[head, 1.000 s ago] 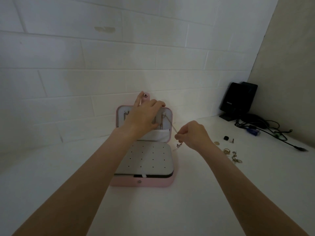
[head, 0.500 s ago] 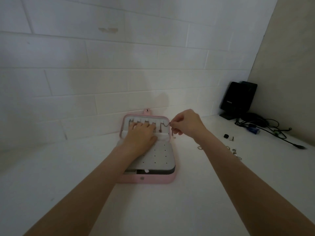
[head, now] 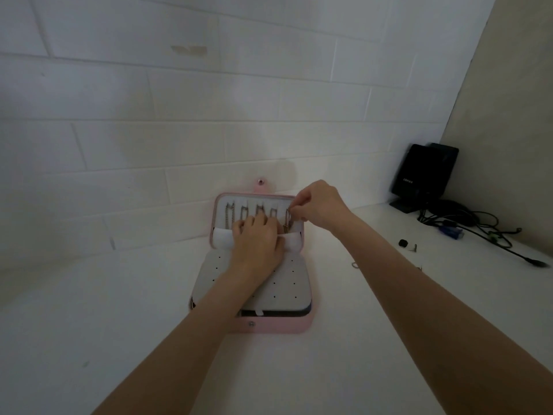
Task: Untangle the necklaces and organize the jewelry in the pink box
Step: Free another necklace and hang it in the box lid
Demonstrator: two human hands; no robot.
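Seemingly you are well into the job, judging from the single head view, which looks down over both forearms to a white tabletop (head: 119, 339) against a white tiled wall.

A pink box (head: 269, 326) lies open in the middle of that surface, its lid (head: 220, 205) standing up against the wall. Inside the lid, four chains hang in a row from small hooks, side by side and apart from each other, so those necklaces (head: 244, 212) look untangled and stowed. At the far right hook a fifth chain (head: 288, 224) is going on.

Your right hand (head: 321, 206) pinches the top of that chain between curled thumb and fingertips, right at the lid's upper right corner. Your left hand (head: 257, 239) rests on the lower edge of the lid, fingers bent over the white pocket (head: 221, 239) there (whether they grip anything, I cannot tell).

The base of the box shows a grey insert (head: 294, 287) dotted with small holes, all apparently unfilled.

Left to do, by my reading: seat this last chain, then gather the loose small pieces (head: 407, 244) lying on the table to your right, well apart from the box. They are too small to identify.

A black device (head: 423, 172) and cables (head: 478, 226) sit in the far right corner.
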